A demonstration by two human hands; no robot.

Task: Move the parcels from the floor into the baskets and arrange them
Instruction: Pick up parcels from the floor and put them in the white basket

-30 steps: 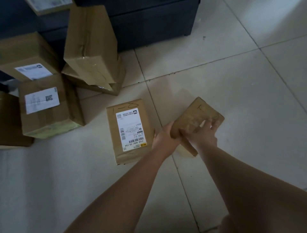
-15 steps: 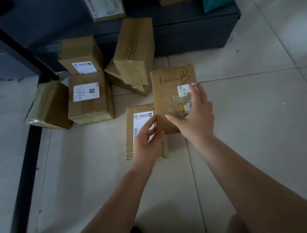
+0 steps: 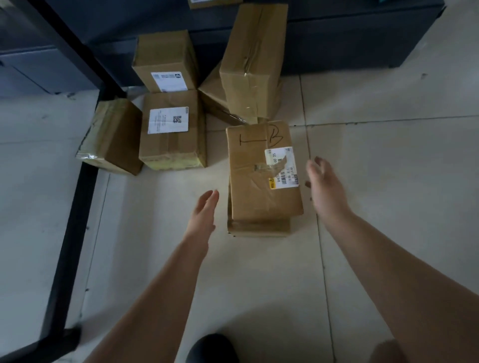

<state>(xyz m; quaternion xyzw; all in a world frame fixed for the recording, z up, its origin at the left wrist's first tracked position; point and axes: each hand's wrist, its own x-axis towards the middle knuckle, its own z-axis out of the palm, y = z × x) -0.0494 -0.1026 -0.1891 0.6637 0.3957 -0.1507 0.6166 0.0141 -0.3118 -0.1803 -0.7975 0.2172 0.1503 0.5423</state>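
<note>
Your left hand (image 3: 203,215) and right hand (image 3: 325,186) hang open, empty, flanking the stack (image 3: 261,178). Grip the lower box's sides so both lift together.

The lower parcel (image 3: 259,228) is almost wholly covered by the marked parcel (image 3: 261,176) stacked on it, only its near edge showing. Print on the torn label (image 3: 282,167) is too small to read. A box (image 3: 211,2) is cut off by the top edge
</note>
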